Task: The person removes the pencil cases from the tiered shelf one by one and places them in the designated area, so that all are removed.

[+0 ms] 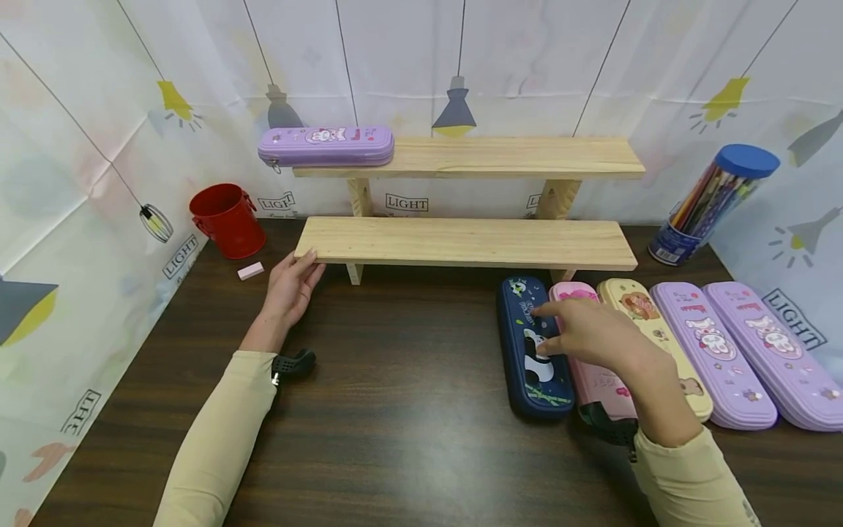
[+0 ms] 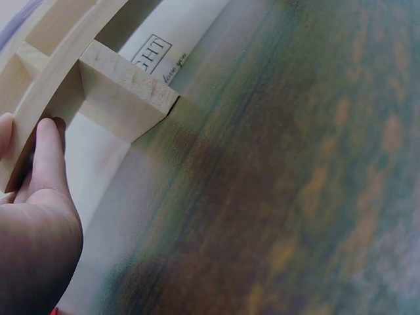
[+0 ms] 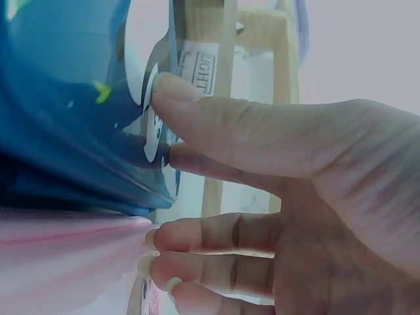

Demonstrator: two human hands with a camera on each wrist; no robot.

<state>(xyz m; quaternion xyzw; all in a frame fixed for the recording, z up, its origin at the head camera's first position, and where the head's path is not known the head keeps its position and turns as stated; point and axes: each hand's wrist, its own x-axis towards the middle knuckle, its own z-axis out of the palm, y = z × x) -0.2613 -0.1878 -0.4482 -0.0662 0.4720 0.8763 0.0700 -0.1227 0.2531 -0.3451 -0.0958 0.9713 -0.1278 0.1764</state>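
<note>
At the left end of the two-tier wooden shelf (image 1: 461, 244), my left hand (image 1: 290, 291) grips the lower board, thumb on top and fingers beneath. In the left wrist view the fingers (image 2: 50, 154) press against the board's underside. My right hand (image 1: 602, 333) is over the dark blue panda pencil case (image 1: 535, 391), thumb and index fingertips right at its top face. Its other fingers (image 3: 216, 268) hang over the pink pencil case (image 1: 602, 380), partly covering it. Both cases lie flat on the table.
A purple pencil case (image 1: 329, 146) lies on the upper board's left end. A cream case (image 1: 688, 388) and two purple cases (image 1: 711, 344) lie to the right. A red bucket (image 1: 230, 227), an eraser (image 1: 250, 271) and a tilted pencil tub (image 1: 698, 212) stand by the shelf.
</note>
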